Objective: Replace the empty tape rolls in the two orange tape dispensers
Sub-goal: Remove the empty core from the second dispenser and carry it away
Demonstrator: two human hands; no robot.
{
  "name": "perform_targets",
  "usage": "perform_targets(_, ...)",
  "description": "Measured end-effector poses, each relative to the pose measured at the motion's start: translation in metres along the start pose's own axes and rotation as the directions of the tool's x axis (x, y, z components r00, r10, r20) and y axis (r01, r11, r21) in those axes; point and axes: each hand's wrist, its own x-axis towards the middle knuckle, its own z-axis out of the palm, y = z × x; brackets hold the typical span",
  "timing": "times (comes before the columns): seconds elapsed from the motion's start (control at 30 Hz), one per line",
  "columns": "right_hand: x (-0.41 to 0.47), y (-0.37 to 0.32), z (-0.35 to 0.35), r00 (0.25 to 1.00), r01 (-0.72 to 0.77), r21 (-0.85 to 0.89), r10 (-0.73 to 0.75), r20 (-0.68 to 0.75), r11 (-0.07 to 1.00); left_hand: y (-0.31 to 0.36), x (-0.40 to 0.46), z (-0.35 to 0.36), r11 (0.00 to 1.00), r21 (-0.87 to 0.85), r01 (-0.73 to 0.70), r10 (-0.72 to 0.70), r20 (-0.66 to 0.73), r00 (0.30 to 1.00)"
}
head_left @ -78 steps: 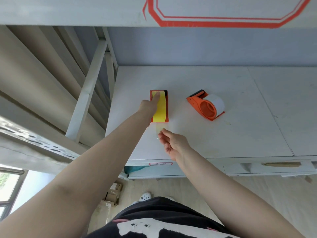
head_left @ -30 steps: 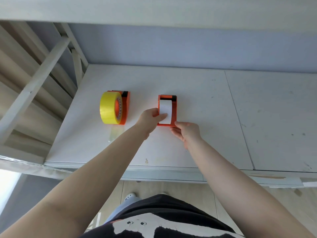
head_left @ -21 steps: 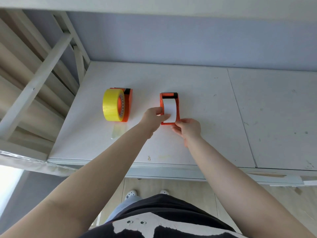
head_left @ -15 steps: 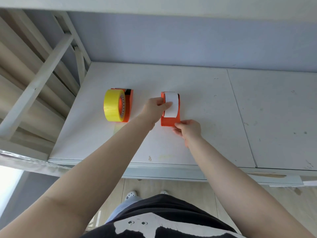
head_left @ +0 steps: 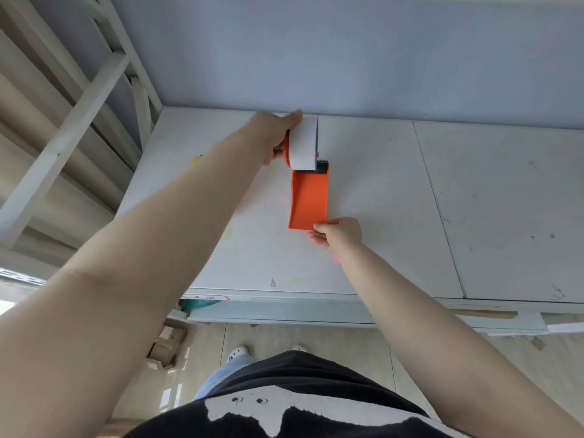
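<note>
An orange tape dispenser [head_left: 309, 197] with a white tape roll [head_left: 303, 143] is lifted over the white desk [head_left: 379, 191], with its roll end pointing away from me. My left hand [head_left: 275, 134] grips the roll end from the left, thumb stretched along the top of the white roll. My right hand [head_left: 338, 236] pinches the near corner of the dispenser's flat orange end. The second dispenser with its yellow roll [head_left: 196, 159] is almost wholly hidden behind my left forearm; only a yellow sliver shows.
A white ladder frame [head_left: 72, 121] rises along the desk's left side. The blue-grey wall [head_left: 347, 58] stands right behind the desk. A cardboard box [head_left: 166, 346] lies on the floor under the desk's left front corner.
The white-roll dispenser has been raised off the desk and stretched out lengthwise between my hands. My left hand moved away from me with the roll end. The yellow dispenser slipped behind my forearm.
</note>
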Motion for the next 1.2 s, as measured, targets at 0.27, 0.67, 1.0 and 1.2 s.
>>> perform_targets(0.27, -0.001, -0.013, -0.014, 0.980, 0.128, -0.525, -0.190, -0.066, 0.842, -0.037, 0.002, 0.012, 0.995, 0.018, 0.103, -0.104, 0.058, 0.993)
perform_targets(0.67, -0.010, -0.070, 0.011, 0.962, 0.109, -0.040, -0.096, 0.254, 0.993, -0.046, -0.002, 0.016, 0.993, -0.075, 0.093, -0.083, 0.121, 0.989)
perform_targets(1.0, -0.004, -0.067, 0.007, 0.986, 0.048, 0.253, -0.087, 0.144, 0.966, -0.050, -0.003, 0.011, 0.994, -0.094, 0.052, -0.041, 0.118, 0.992)
perform_targets(1.2, -0.006, -0.065, -0.010, 0.995, 0.053, 0.353, -0.080, 0.062, 0.934, -0.044, -0.004, 0.014, 1.000, 0.013, 0.015, -0.016, 0.066, 0.998)
